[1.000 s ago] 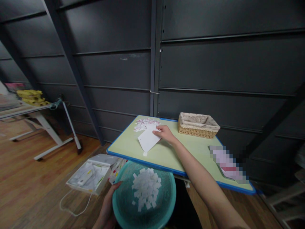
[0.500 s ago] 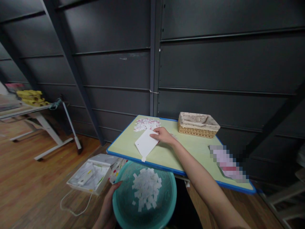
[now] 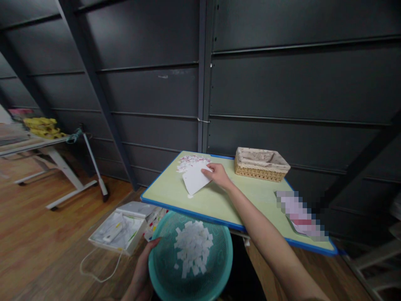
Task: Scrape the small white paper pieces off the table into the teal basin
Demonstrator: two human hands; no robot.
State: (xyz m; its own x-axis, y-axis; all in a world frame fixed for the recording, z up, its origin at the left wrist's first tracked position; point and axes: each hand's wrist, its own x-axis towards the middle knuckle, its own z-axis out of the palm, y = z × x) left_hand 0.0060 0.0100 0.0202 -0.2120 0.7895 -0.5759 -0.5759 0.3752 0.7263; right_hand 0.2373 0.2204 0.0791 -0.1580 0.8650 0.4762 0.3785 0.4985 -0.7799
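Observation:
In the head view my right hand (image 3: 217, 175) is closed on one edge of a flat white card (image 3: 196, 179), tilted above the table (image 3: 163, 184). By the card's lower corner lies a small white scrap (image 3: 190, 196). Just behind the card is a heap of white and pinkish paper bits (image 3: 191, 160). My left hand (image 3: 146, 259) grips the left rim of a teal plastic colander (image 3: 221, 263), its thumb over the edge. Many small white paper pieces (image 3: 194, 246) lie inside the colander, which sits below the table's front edge.
A cloth-lined wicker basket (image 3: 261, 171) stands at the table's back right. A blurred-out sheet (image 3: 299, 215) lies near the right edge. An opened white box (image 3: 115, 232) with a cord is on the floor. Another table (image 3: 59, 159) stands left; a dark panel wall (image 3: 153, 92) rises behind.
My right hand has shifted the card slightly right and back, away from the table's front edge. The small scrap now lies apart below it. My left hand and the colander stay put.

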